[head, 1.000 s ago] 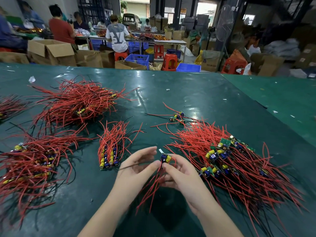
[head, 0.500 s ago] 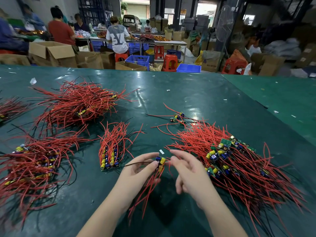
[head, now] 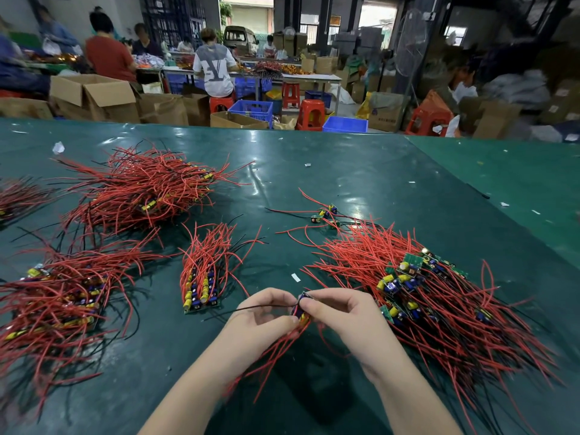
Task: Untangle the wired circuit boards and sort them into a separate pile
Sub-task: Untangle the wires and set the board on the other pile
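A small wired circuit board (head: pixel 301 307) with red and black leads is held between both hands above the green table (head: pixel 314 183). My left hand (head: pixel 260 321) grips its lower side, red wires trailing down under the palm. My right hand (head: pixel 342 315) pinches the board's top with curled fingers. To the right lies the big tangled pile of boards (head: pixel 417 287) and red wires. Left of my hands sits a small neat pile (head: pixel 202 277) with its boards lined up toward me.
More red-wire piles lie at the left (head: pixel 56 296) and far left (head: pixel 141 189). A few loose boards (head: pixel 324 213) sit beyond the tangle. Paper scraps (head: pixel 295 277) dot the table. Cardboard boxes, stools, crates and seated people fill the background.
My right hand, which had let go half a second ago, has come back onto the board. The board stays held just in front of me, and the view has shifted slightly.
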Tool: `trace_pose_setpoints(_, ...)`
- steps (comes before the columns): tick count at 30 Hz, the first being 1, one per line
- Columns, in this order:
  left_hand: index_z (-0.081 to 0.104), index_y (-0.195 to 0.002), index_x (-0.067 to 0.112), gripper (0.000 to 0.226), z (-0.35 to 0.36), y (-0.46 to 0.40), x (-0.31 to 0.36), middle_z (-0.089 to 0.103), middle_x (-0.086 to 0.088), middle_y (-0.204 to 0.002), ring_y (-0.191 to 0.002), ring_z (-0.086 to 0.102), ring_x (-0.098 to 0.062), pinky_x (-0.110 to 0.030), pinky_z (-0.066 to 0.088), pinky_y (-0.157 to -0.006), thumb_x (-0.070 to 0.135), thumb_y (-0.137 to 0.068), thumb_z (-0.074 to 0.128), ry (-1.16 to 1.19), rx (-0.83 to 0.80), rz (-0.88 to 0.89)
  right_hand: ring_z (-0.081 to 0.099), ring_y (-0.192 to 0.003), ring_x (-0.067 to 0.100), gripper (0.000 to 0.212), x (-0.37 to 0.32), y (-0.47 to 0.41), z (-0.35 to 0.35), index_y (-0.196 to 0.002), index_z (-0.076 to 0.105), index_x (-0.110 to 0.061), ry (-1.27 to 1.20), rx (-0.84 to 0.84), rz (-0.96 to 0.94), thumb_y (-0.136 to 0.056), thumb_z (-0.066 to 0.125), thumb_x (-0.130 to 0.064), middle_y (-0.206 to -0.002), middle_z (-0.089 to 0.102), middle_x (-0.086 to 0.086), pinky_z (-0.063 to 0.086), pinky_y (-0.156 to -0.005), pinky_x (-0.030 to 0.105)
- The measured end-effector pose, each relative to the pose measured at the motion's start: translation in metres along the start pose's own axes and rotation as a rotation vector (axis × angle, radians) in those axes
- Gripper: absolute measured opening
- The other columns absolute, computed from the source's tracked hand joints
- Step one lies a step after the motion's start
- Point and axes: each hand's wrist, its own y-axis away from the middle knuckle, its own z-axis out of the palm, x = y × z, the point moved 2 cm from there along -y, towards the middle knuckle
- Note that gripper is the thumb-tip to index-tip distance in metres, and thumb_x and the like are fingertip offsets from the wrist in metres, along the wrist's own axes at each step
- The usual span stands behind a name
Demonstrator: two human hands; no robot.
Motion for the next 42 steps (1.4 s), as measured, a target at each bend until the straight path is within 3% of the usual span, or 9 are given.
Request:
trace_pose_setpoints(5,0.064,-0.088,0.003,0.012,0.002,-0.001,-0.002,0.069,-0.011,-0.078,-0.067,0.065,-0.017,-0.033,0.057,-0.073,-0.009,-0.084,0.063,0.114,0.045,-0.046,0.067,-0.074,0.006,0.009,0.001,0.0,0.004,-0.085,0.078,-0.009,-0.103,0.017,0.023,-0.078,0.075,-0.012,-0.084,0.076,0.006,0.048,-0.068,0.015)
trace_pose_setpoints(10,0.076,-0.08,0.016,0.017,0.002,0.0,-0.004,0.074,-0.009,-0.08,-0.076,0.07,-0.018,-0.026,0.057,-0.071,-0.001,-0.082,0.071,0.006,0.004,0.002,0.069,-0.082,0.009,0.012,0.0,0.0,0.005,-0.088,0.078,-0.01,-0.131,0.034,0.028,-0.077,0.076,-0.013,-0.089,0.076,0.006,0.05,-0.074,0.016)
trace_pose_setpoints(17,0.076,-0.091,0.026,0.019,0.001,0.0,-0.003,0.075,-0.005,-0.084,-0.077,0.07,-0.012,-0.024,0.056,-0.073,0.009,-0.089,0.067,-0.116,-0.013,0.072,0.064,-0.075,0.007,0.008,-0.002,-0.002,0.001,-0.082,0.08,-0.017,-0.099,0.028,0.019,-0.077,0.074,-0.02,-0.083,0.076,0.003,0.048,-0.071,0.017)
trace_pose_setpoints(20,0.075,-0.091,0.016,0.014,0.002,0.0,-0.004,0.074,-0.006,-0.081,-0.074,0.068,-0.013,-0.021,0.054,-0.07,0.009,-0.09,0.064,-0.099,-0.038,0.073,0.06,-0.078,0.013,0.024,-0.002,-0.003,0.0,-0.084,0.079,-0.015,-0.123,0.0,0.061,-0.068,0.076,-0.033,-0.085,0.075,0.009,0.048,-0.077,0.026)
trace_pose_setpoints(26,0.07,-0.095,0.003,0.028,0.003,-0.001,-0.003,0.072,-0.006,-0.08,-0.078,0.069,-0.015,-0.027,0.057,-0.071,0.024,-0.076,0.068,0.014,-0.064,0.054,0.051,-0.058,0.003,0.033,0.003,-0.002,0.002,-0.081,0.079,-0.011,-0.296,-0.035,0.16,-0.059,0.077,-0.034,-0.069,0.067,-0.001,0.045,-0.058,0.013)
trace_pose_setpoints(32,0.071,-0.091,0.002,0.013,0.004,-0.003,-0.008,0.073,-0.007,-0.076,-0.071,0.07,-0.015,-0.024,0.057,-0.065,0.011,-0.082,0.068,0.018,0.042,0.024,0.066,-0.088,0.016,0.041,0.0,-0.001,0.004,-0.088,0.079,-0.016,-0.13,0.008,0.068,-0.058,0.079,-0.043,-0.092,0.076,0.008,0.05,-0.091,0.04)
trace_pose_setpoints(34,0.072,-0.088,0.004,0.021,0.005,-0.002,-0.005,0.072,-0.007,-0.074,-0.07,0.069,-0.014,-0.024,0.057,-0.064,0.02,-0.075,0.071,0.001,0.038,0.042,0.066,-0.085,0.014,0.038,0.001,-0.001,0.003,-0.087,0.079,-0.015,-0.134,-0.017,0.068,-0.059,0.078,-0.042,-0.09,0.076,0.006,0.052,-0.086,0.036)
trace_pose_setpoints(37,0.071,-0.086,0.003,0.026,0.005,-0.001,-0.001,0.07,-0.007,-0.071,-0.068,0.067,-0.012,-0.023,0.056,-0.063,0.025,-0.071,0.069,-0.018,0.01,0.061,0.059,-0.065,0.004,0.032,0.001,0.0,0.003,-0.082,0.08,-0.012,-0.258,-0.064,0.112,-0.059,0.078,-0.035,-0.078,0.073,0.001,0.05,-0.066,0.017)
trace_pose_setpoints(42,0.068,-0.086,-0.002,0.026,0.003,0.002,0.005,0.068,-0.004,-0.068,-0.066,0.064,-0.008,-0.023,0.053,-0.059,0.022,-0.075,0.067,-0.051,-0.029,0.08,0.057,-0.056,0.004,0.028,0.004,-0.001,0.006,-0.079,0.079,-0.007,-0.411,-0.083,0.215,-0.058,0.078,-0.026,-0.07,0.07,0.003,0.05,-0.058,0.017)
